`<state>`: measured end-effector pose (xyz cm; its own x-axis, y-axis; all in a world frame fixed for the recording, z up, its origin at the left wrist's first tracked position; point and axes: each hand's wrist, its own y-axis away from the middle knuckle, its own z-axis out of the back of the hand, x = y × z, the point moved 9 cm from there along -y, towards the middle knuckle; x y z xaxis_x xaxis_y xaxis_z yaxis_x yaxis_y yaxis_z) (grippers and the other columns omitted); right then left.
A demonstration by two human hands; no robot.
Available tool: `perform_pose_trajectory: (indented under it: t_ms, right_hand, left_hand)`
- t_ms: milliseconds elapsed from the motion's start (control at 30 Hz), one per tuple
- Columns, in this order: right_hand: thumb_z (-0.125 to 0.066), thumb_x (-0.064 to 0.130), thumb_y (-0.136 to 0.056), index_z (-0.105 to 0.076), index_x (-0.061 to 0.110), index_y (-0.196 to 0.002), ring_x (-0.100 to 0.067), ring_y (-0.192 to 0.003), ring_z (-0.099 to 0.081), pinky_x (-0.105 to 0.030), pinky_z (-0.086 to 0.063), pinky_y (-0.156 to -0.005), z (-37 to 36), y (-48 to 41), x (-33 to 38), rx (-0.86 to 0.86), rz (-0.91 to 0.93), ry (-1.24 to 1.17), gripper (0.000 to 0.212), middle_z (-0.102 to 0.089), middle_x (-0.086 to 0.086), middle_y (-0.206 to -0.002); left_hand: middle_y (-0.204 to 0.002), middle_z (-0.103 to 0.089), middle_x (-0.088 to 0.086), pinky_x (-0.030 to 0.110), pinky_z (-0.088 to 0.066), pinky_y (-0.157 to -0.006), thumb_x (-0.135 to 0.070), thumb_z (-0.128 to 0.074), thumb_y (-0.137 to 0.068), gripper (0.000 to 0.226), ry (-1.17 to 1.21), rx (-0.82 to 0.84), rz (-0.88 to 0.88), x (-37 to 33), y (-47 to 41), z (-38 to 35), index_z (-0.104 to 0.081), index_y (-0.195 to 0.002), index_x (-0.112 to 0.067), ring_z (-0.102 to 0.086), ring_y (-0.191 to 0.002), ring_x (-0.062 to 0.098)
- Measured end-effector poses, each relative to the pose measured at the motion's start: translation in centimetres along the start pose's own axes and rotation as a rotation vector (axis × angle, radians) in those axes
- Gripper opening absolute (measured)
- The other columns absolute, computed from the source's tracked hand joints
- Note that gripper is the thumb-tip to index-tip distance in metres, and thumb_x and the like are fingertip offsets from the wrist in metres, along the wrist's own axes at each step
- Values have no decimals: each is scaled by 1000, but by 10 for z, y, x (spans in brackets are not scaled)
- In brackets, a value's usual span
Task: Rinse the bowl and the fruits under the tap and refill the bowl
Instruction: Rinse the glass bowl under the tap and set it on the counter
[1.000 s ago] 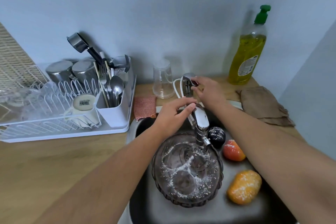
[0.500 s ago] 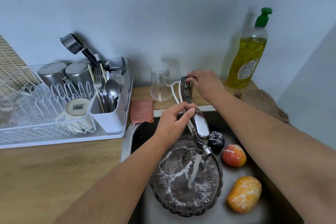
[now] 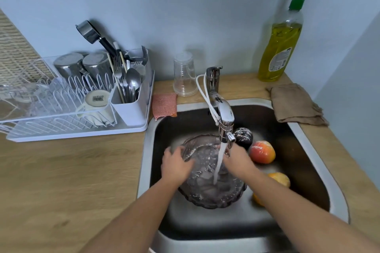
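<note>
A wooden counter (image 3: 61, 170) wraps round a steel sink (image 3: 145, 150) under a pale blue wall, and all the action is down in that basin. The tap (image 3: 225, 113) is running, a white stream of water (image 3: 219, 162) dropping straight into the glass bowl (image 3: 207, 189), which sits in the sink between both hands. The left hand (image 3: 176, 165) is on the bowl's left rim, fingers curled over the edge and gripping it. The right hand (image 3: 236, 160) is at the right rim, just beside the stream and right under the spout; it is blurred, so I cannot tell whether its fingers close on the rim or merely rest there. White specks cling to the inside of the bowl. To the right of the hands lie the fruits on the sink floor: a dark fruit (image 3: 244, 136) just behind the spout, a red fruit (image 3: 262, 152) near the right hand, and an orange fruit (image 3: 279, 178) half hidden behind the right forearm. On the counter, a dish rack (image 3: 61, 109) to the left, a sponge (image 3: 164, 104) and an upturned glass (image 3: 184, 77) behind the sink, a soap bottle (image 3: 279, 47) and a folded cloth (image 3: 294, 102) to the right. The sink's near edge is cut off by the frame.
</note>
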<state>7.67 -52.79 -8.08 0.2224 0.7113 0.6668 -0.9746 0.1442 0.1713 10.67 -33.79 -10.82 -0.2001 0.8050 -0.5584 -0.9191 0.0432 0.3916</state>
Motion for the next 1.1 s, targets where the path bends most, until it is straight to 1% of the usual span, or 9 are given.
perform_pose_trajectory:
  t_ms: [100,233,300,433,567,633,800,933,1100]
  right_hand:
    - [-52,12,-86,-64,17,-92,-25,-106,-56,-28,-42,-82,-51,11,-20,252,46,212,15,-62,1,-108]
    - [-50,42,-92,-40,22,-142,-27,-142,-26,-45,-29,-112,-93,12,-52,476,-9,491,55,-21,4,-158]
    - [-49,45,-93,-31,22,-148,-25,-146,-16,-44,-22,-117,-98,11,-51,498,13,510,62,-14,3,-160]
    - [-56,31,-92,-38,27,-143,-26,-135,-39,-34,-32,-110,-95,12,-42,522,55,347,54,-39,-3,-150]
    - [-52,31,-95,-33,34,-146,-20,-142,-30,-31,-23,-116,-100,20,-43,584,96,350,54,-26,6,-157]
    - [-51,31,-96,-34,33,-145,-18,-143,-26,-31,-20,-118,-101,22,-40,582,122,323,52,-24,7,-157]
    - [-39,51,-95,-39,19,-142,-28,-131,-42,-35,-34,-106,-96,14,-48,476,32,438,57,-42,-9,-147]
    - [-26,53,-97,2,30,-151,-30,-147,-9,-49,-14,-118,-118,5,-23,494,13,325,65,-2,-2,-161]
    - [-26,50,-99,6,34,-150,-23,-148,7,-43,2,-120,-140,13,8,567,103,193,62,11,-2,-160]
  left_hand:
    - [-151,-16,19,36,-35,-111,-30,-65,-83,61,18,129,128,27,14,-28,-42,-139,-22,-37,-134,35]
    - [-132,-52,11,30,-48,-98,-18,-69,-79,64,186,164,192,41,20,-45,-46,-138,-20,-58,-113,25]
    - [-127,-59,7,27,-51,-91,-8,-70,-78,66,270,145,203,42,20,-45,-47,-138,-21,-60,-109,22]
    - [-111,-61,3,20,-50,-73,1,-67,-77,70,396,89,177,37,21,-37,-48,-138,-26,-61,-93,16]
    - [-119,-61,6,22,-51,-82,6,-48,-85,63,289,77,116,22,30,-17,-47,-140,-24,-60,-95,18]
    - [-125,-60,12,33,-53,-90,2,-43,-88,56,239,56,86,15,34,-3,-49,-139,-21,-62,-103,28]
    - [-133,-53,14,42,-57,-86,5,-38,-88,58,242,53,66,8,39,15,-46,-141,-18,-58,-109,33]
    - [-132,-55,8,43,-60,-76,-1,-48,-86,66,164,57,49,2,36,20,-38,-146,-25,-64,-99,30]
    - [-132,-57,10,43,-58,-82,-1,-43,-84,65,-34,-12,10,-8,29,41,-39,-144,-26,-65,-97,35]
